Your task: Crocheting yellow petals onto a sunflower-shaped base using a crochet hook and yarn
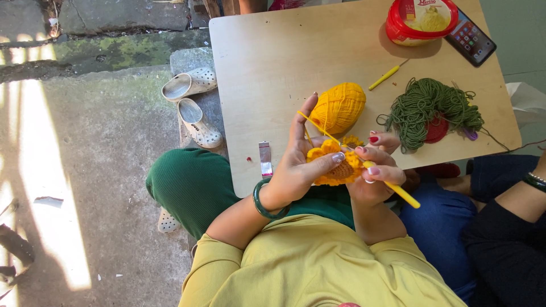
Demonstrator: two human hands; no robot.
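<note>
My left hand (pixel 298 165) holds a yellow crocheted flower piece (pixel 335 165), thumb pressed on it, with a strand of yellow yarn stretched over the raised index finger. A green bangle sits on that wrist. My right hand (pixel 378 170) grips a yellow crochet hook (pixel 398 192) whose tip is in the flower piece. The strand runs up to a yellow yarn ball (pixel 339 106) on the wooden table (pixel 267 62), just beyond both hands.
On the table lie a tangle of green yarn (pixel 432 108) over a red disc, a second yellow hook (pixel 384 77), a red tub (pixel 420 20), a phone (pixel 470 38) and a small silver strip (pixel 265 159). Another person's arm (pixel 520 196) is at right. White clogs (pixel 193 108) on the ground.
</note>
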